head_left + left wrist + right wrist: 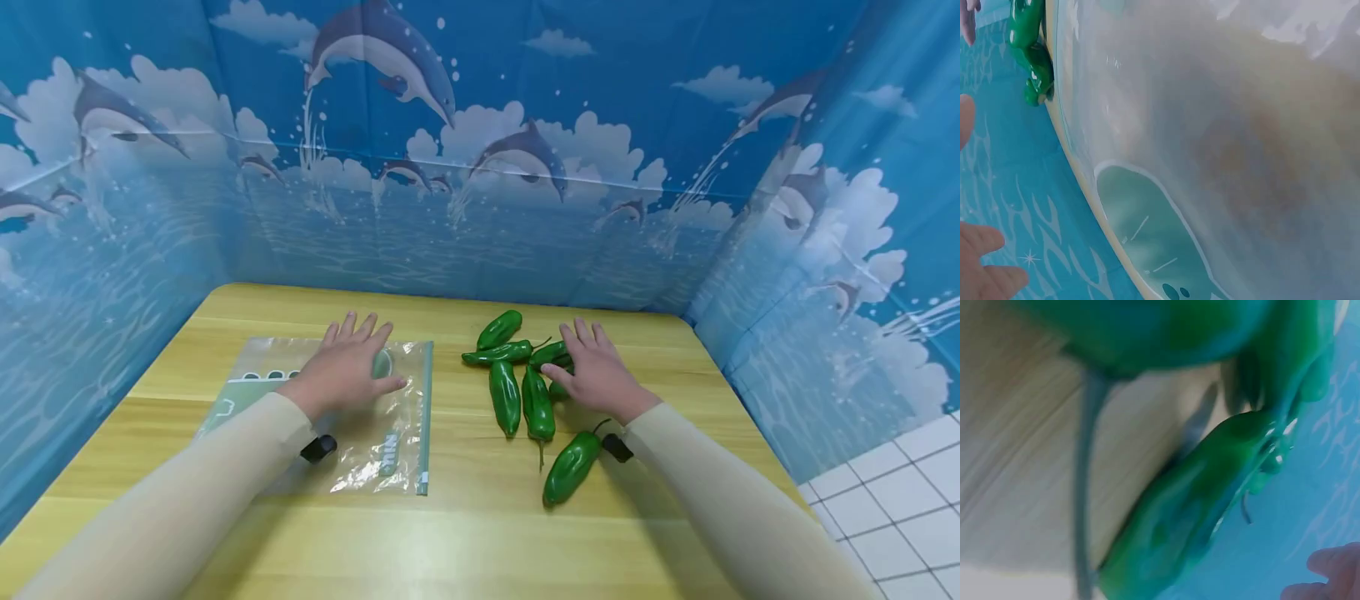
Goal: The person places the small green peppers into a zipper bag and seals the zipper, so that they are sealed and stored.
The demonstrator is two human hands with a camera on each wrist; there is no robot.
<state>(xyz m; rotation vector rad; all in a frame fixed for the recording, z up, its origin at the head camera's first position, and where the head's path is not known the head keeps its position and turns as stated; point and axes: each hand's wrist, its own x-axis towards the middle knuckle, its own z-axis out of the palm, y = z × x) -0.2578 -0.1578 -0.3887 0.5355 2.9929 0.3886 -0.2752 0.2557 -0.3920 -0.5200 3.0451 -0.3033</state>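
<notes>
My left hand (341, 371) is spread, fingers straight, above a clear plastic zip bag (407, 400) that lies flat with its teal zip edge to the right. In the left wrist view the bag (1160, 100) shows a green printed shape, and fingertips (988, 275) appear at the lower left. My right hand (600, 375) has its fingers extended over the right side of several glossy green peppers (505, 398), partly hiding some; contact cannot be told. Nearer me, a separate green pepper (573, 468) lies beside the right wrist. Close-up peppers (1179, 512) fill the right wrist view.
A light wood-grain table (480, 542) carries everything. Blue curtains (480, 225) with dolphins stand along its back and both sides. White floor tiles (892, 500) show at the lower right. Dark wrist straps (318, 448) sit under the cuffs.
</notes>
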